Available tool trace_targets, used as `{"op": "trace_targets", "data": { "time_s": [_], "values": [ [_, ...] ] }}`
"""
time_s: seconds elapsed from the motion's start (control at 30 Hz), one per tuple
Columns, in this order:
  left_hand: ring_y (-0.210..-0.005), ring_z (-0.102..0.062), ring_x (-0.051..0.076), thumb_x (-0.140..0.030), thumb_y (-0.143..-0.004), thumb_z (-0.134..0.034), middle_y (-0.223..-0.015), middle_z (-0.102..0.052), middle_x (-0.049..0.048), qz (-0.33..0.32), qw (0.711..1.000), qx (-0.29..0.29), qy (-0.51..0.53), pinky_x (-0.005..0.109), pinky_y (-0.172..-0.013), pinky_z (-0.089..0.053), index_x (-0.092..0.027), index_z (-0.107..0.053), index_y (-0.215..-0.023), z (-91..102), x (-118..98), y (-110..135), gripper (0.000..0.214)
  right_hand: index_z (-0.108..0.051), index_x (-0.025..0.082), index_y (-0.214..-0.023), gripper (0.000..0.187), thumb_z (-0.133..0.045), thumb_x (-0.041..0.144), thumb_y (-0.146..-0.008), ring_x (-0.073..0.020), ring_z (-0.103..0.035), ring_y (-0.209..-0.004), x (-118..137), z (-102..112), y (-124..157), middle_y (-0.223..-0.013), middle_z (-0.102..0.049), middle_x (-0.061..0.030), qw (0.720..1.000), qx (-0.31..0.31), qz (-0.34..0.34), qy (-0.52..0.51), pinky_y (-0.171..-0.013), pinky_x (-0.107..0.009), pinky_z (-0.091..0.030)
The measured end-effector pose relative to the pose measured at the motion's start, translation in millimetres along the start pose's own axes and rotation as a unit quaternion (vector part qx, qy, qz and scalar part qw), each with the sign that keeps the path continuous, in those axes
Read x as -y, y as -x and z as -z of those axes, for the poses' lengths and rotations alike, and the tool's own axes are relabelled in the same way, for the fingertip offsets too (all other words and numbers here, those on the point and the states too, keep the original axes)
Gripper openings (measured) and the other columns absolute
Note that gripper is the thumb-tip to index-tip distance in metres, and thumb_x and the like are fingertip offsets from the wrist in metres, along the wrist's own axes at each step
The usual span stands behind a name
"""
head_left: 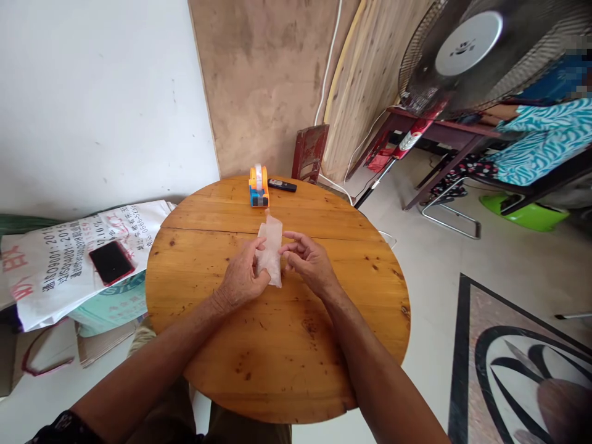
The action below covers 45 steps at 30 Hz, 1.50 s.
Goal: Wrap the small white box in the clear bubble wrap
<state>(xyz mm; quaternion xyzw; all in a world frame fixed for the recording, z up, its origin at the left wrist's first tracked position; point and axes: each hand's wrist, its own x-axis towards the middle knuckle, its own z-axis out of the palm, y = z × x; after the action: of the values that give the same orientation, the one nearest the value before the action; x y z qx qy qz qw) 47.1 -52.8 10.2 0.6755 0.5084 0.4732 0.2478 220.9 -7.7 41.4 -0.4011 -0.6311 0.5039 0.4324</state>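
A pale, pinkish-white packet [272,246], wrapped in what looks like thin, crinkled plastic or foam sheet, lies on the round wooden table [296,345]. A narrow loose end sticks out at its far side. My left hand [243,271] holds its left edge, with the thumb on the near part and the fingertips farther up. At the right edge is my right hand [308,262], its fingers bent and apart; whether the fingertips touch the packet I cannot tell. Beyond the packet stands an orange and blue tape dispenser [259,186] with a roll of clear tape.
A black remote-like device [283,185] lies beside the dispenser. At left, a phone [111,262] rests on printed white sacks [69,265]. A wooden chair [309,154] is behind the table. A standing fan [467,46] and a seated person in a patterned blue top [546,145] are at right.
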Motion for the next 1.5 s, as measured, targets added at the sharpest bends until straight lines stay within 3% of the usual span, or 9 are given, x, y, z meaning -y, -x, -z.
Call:
{"op": "trace_targets", "data": {
  "time_s": [0.13, 0.53, 0.67, 0.77, 0.9, 1.2, 1.3, 1.4, 1.5],
  "values": [
    [-0.061, -0.047, 0.007, -0.011, -0.069, -0.053, -0.113, -0.058, 0.0064, 0.002, 1.000, 0.018, 0.012, 0.022, -0.058, -0.041, -0.016, -0.042, -0.135, -0.4, 2, -1, 0.067, -0.060, 0.019, -0.109, 0.035, -0.062, 0.026, -0.075, -0.0138, -0.063, -0.072, -9, 1, -3, -0.081, -0.070, -0.0014, 0.994, -0.022, 0.056, 0.086, -0.066, -0.026, -0.048],
    [-0.070, -0.050, 0.012, -0.012, -0.069, -0.052, -0.103, -0.062, 0.0057, -0.030, 0.999, 0.023, -0.003, 0.026, -0.066, -0.046, -0.015, -0.042, -0.137, 0.6, 0, -1, 0.069, -0.062, 0.021, -0.117, 0.038, -0.057, 0.018, -0.079, -0.0149, -0.067, -0.074, -14, -2, -1, -0.089, -0.076, -0.0032, 0.971, 0.021, 0.114, 0.209, -0.067, -0.027, -0.050],
    [-0.071, -0.051, 0.012, -0.010, -0.068, -0.051, -0.114, -0.059, 0.0089, -0.044, 0.999, 0.018, -0.025, 0.027, -0.067, -0.048, -0.016, -0.042, -0.138, 0.9, 0, -1, 0.070, -0.062, 0.021, -0.119, 0.039, -0.057, 0.017, -0.080, -0.0169, -0.068, -0.079, -17, -2, -1, -0.092, -0.076, -0.0042, 0.956, 0.019, 0.142, 0.257, -0.074, -0.031, -0.052],
    [-0.086, -0.058, 0.018, -0.009, -0.069, -0.049, -0.125, -0.057, 0.0125, -0.100, 0.993, 0.018, -0.063, 0.032, -0.078, -0.051, -0.016, -0.044, -0.137, 1.5, 0, -1, 0.069, -0.061, 0.021, -0.122, 0.041, -0.057, 0.017, -0.082, -0.0200, -0.069, -0.088, -20, -1, -1, -0.094, -0.076, -0.0051, 0.940, 0.013, 0.163, 0.299, -0.084, -0.037, -0.051],
    [-0.104, -0.058, 0.025, -0.007, -0.070, -0.046, -0.119, -0.064, 0.0122, -0.172, 0.979, 0.027, -0.109, 0.039, -0.093, -0.048, -0.014, -0.053, -0.129, 2.4, 0, -2, 0.059, -0.060, 0.022, -0.125, 0.043, -0.058, 0.019, -0.082, -0.0228, -0.069, -0.094, -20, 0, -1, -0.094, -0.077, -0.0052, 0.938, 0.006, 0.146, 0.313, -0.092, -0.042, -0.049],
    [-0.100, -0.060, 0.026, -0.006, -0.072, -0.047, -0.110, -0.067, 0.0129, -0.185, 0.975, 0.022, -0.118, 0.040, -0.089, -0.051, -0.013, -0.064, -0.110, 1.4, 2, -2, 0.042, -0.064, 0.020, -0.112, 0.031, -0.055, 0.025, -0.083, -0.0188, -0.070, -0.087, -15, 9, -5, -0.095, -0.076, -0.0063, 0.978, -0.061, 0.072, 0.186, -0.078, -0.032, -0.052],
    [-0.099, -0.060, 0.025, -0.006, -0.071, -0.047, -0.109, -0.066, 0.0127, -0.188, 0.975, 0.015, -0.113, 0.040, -0.088, -0.052, -0.014, -0.064, -0.109, -0.5, 4, -2, 0.042, -0.065, 0.020, -0.106, 0.028, -0.055, 0.024, -0.081, -0.0193, -0.068, -0.090, -15, 21, -14, -0.101, -0.075, -0.0071, 0.974, -0.082, 0.052, 0.203, -0.076, -0.032, -0.052],
    [-0.097, -0.060, 0.025, -0.006, -0.071, -0.048, -0.109, -0.067, 0.0128, -0.189, 0.975, 0.010, -0.116, 0.040, -0.087, -0.052, -0.014, -0.065, -0.109, -1.7, 5, -2, 0.042, -0.066, 0.021, -0.104, 0.028, -0.057, 0.021, -0.077, -0.0214, -0.066, -0.098, -11, 30, -33, -0.106, -0.074, -0.0073, 0.961, -0.063, 0.043, 0.266, -0.079, -0.035, -0.052],
    [-0.097, -0.060, 0.025, -0.006, -0.071, -0.048, -0.109, -0.066, 0.0132, -0.190, 0.975, 0.006, -0.117, 0.040, -0.086, -0.052, -0.013, -0.065, -0.109, -2.2, 5, -2, 0.042, -0.064, 0.020, -0.111, 0.035, -0.060, 0.021, -0.076, -0.0237, -0.064, -0.106, -6, 34, -61, -0.113, -0.071, -0.0096, 0.949, -0.063, 0.038, 0.307, -0.085, -0.038, -0.050]
  ]
}}
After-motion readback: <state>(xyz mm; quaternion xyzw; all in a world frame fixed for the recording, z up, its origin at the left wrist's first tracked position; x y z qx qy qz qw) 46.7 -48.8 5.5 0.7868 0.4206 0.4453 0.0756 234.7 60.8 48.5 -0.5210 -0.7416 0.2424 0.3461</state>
